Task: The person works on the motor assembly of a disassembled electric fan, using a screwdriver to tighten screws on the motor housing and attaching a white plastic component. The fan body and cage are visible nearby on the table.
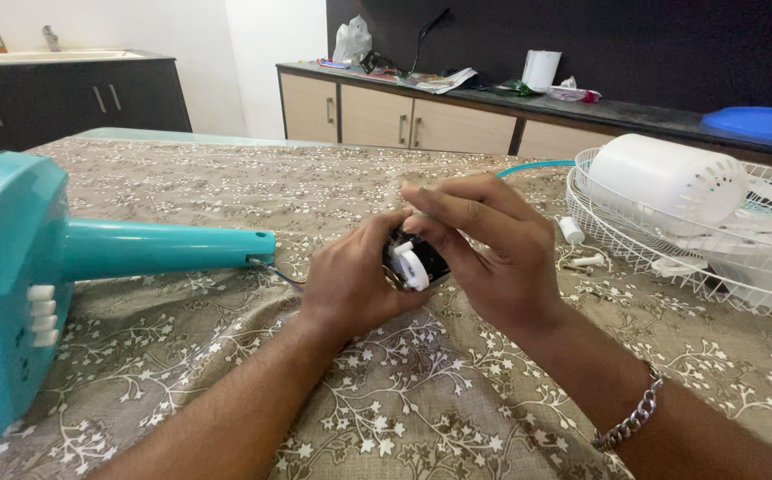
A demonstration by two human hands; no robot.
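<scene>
Small dark motor part (414, 264) with a white plastic cap, being held above the tabletop (386, 418) at centre, a thin wire trailing from it toward the teal fan stand (92, 258) lying at left. Left hand (350, 284) cupping it from below, fingers clenched around the body; right hand (493, 253) pinching the white cap from above. Probably light, rigid, compact; metal body the safer place to hold, plastic cap and wire likely fragile. White fan grille (671, 258) and motor cover (666, 182) resting at right, small white knobs (573, 233) beside them.
</scene>
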